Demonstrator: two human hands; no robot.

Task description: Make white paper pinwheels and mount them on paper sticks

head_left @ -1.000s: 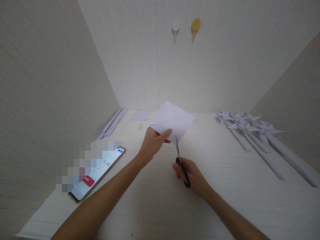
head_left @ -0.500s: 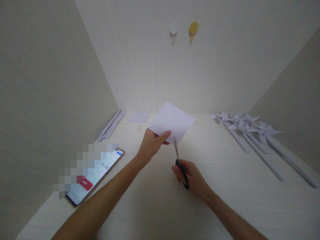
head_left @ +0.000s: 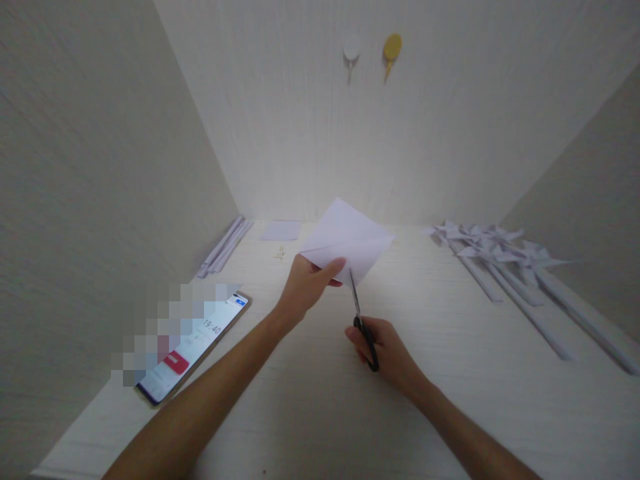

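While the left hand (head_left: 305,288) pinches the white paper square (head_left: 347,241) by its near corner, lifted above the table (head_left: 310,400), the right hand (head_left: 387,350) grips black scissors (head_left: 361,313), blades at the lower edge. Thin and floppy, it looks easily creased; a hold close to the cut should steady it

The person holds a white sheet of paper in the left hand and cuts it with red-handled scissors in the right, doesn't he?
Not quite: the head view shows the scissors have black handles, not red. The left hand holds the white paper; the right hand works the scissors.
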